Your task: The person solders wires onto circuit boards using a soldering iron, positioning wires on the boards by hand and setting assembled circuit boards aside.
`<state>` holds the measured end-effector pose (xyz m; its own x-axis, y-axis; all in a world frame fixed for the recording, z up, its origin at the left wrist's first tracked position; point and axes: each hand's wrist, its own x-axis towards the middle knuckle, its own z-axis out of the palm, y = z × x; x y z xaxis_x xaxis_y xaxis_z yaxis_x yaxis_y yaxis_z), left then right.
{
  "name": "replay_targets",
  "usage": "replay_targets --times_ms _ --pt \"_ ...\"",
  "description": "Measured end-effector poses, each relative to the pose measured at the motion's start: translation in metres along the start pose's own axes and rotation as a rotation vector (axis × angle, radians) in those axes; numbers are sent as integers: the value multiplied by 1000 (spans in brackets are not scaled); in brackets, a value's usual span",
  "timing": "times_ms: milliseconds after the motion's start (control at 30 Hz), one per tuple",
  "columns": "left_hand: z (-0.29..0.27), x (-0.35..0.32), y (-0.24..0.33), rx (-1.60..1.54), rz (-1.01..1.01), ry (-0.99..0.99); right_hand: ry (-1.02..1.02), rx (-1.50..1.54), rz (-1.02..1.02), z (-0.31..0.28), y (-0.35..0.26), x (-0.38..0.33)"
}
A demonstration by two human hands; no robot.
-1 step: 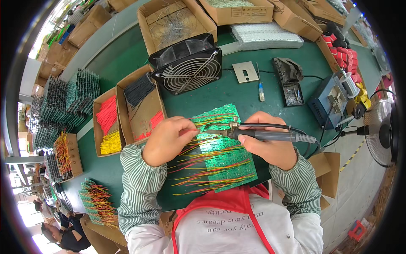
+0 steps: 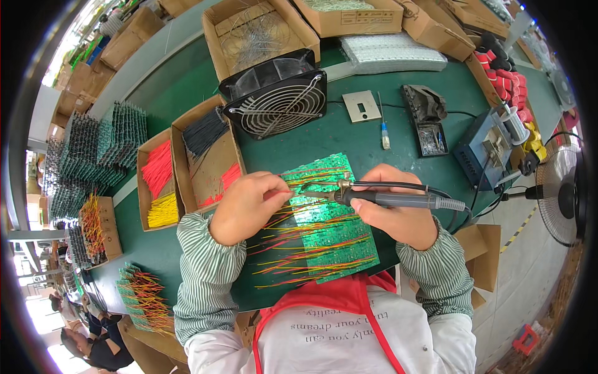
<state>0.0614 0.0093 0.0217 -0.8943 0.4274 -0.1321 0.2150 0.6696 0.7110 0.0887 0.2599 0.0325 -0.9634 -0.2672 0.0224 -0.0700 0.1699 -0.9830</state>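
Observation:
My right hand grips a soldering iron with a dark grip and grey rear handle. A thin black tube runs along it to a metal clamp near the front. The iron's tip points left over a green circuit board panel, close to my left fingertips. My left hand is closed in a pinch at the panel's left side, on what looks like a thin wire, mostly hidden by the fingers. Red and yellow wires lie in rows across the panel and stick out past its left edge.
Left of the panel stand boxes of red wires, yellow wires and black wires. A black fan stands beyond. A screwdriver, a blue soldering station and stacked boards flank the work area.

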Motion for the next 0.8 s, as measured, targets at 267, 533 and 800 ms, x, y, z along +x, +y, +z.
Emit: replay_targets --times_ms 267,533,800 --pt "0 0 -1 -15 -14 -12 1 17 -7 3 1 3" --pt "-1 2 0 7 -23 -29 -17 -74 13 2 2 5" --pt "-3 3 1 -15 -18 -39 54 32 -8 -15 -3 -3"
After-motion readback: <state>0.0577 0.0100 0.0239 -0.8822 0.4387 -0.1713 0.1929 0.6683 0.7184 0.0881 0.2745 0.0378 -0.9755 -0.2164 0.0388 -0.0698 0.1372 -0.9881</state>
